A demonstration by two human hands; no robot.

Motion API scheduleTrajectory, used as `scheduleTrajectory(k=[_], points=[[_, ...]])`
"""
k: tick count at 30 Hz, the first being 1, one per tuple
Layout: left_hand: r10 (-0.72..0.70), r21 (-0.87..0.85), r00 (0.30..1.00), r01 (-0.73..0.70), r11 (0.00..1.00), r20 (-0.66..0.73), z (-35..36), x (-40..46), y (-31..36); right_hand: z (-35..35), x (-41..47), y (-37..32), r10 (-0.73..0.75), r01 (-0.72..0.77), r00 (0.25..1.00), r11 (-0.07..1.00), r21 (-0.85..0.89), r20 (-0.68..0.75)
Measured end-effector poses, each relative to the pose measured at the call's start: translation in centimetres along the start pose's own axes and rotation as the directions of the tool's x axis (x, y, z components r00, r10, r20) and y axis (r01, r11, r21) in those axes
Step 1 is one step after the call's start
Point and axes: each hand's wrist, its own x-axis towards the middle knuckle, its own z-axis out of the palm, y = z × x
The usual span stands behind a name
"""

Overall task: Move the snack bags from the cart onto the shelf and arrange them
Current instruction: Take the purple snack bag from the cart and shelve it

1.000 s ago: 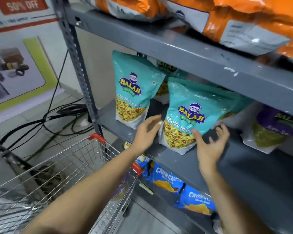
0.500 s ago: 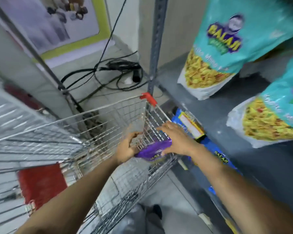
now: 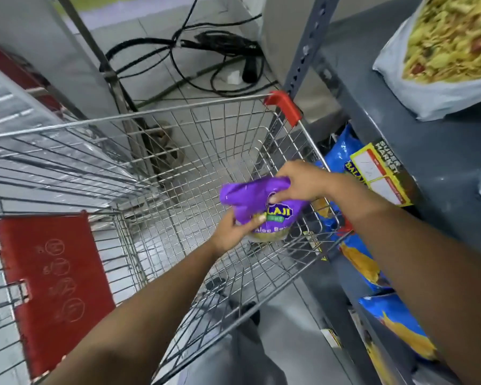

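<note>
A purple Balaji snack bag [image 3: 254,202] is held inside the wire cart [image 3: 178,112], near its right side. My left hand [image 3: 233,232] grips the bag's lower end and my right hand [image 3: 303,183] pinches its crumpled top. To the right stands the grey shelf [image 3: 433,151]. On it, at the top right, is the lower part of a snack bag [image 3: 444,51] showing yellow mix.
Blue snack bags [image 3: 364,262] lie on the lower shelf level beside a yellow price tag [image 3: 378,173]. The cart's red child-seat flap [image 3: 50,287] is at the left. Black cables [image 3: 206,51] lie on the floor beyond the cart. The shelf post [image 3: 306,51] rises by the cart's red corner.
My hands left the teal bag on the shelf and went down into the cart. They took hold of the purple bag and have lifted it off the cart's bottom.
</note>
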Motion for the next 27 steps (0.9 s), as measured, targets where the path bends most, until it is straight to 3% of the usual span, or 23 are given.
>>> scheduleTrajectory(k=[6,11,15,18,20,23,27], points=[[0.034,-0.101,0.99,-0.048,0.994,-0.138,-0.7,-0.1,3.1,-3.0,-0.5,-1.3,0.022,-0.004,0.997,0.971,0.238,-0.07],[0.153,0.03,0.969,-0.15,0.988,-0.195,-2.1,-3.3,9.1,-6.7,-5.4,-3.9,0.119,0.032,0.951,0.881,0.471,-0.286],[0.313,0.177,0.93,-0.281,0.943,-0.194,-1.6,-7.4,15.7,-7.9,-13.0,-5.9,0.275,0.285,0.788,0.631,0.721,-0.552],[0.384,0.208,0.904,-0.346,0.915,-0.187,-0.4,-10.5,20.8,-7.4,-18.7,-7.0,0.403,0.565,0.695,0.206,0.799,-0.596],[0.41,0.191,0.898,-0.379,0.905,-0.159,1.1,-12.4,23.5,-6.1,-22.1,-7.9,0.429,0.617,0.688,0.077,0.783,-0.585],[0.462,0.206,0.884,-0.44,0.874,-0.071,5.2,-15.5,26.6,-3.8,-26.8,-9.1,0.569,0.606,0.612,0.108,0.788,-0.549],[0.507,0.195,0.856,-0.516,0.834,0.098,11.6,-18.7,28.3,-2.2,-33.7,-8.3,0.729,0.641,0.418,0.187,0.745,-0.542]])
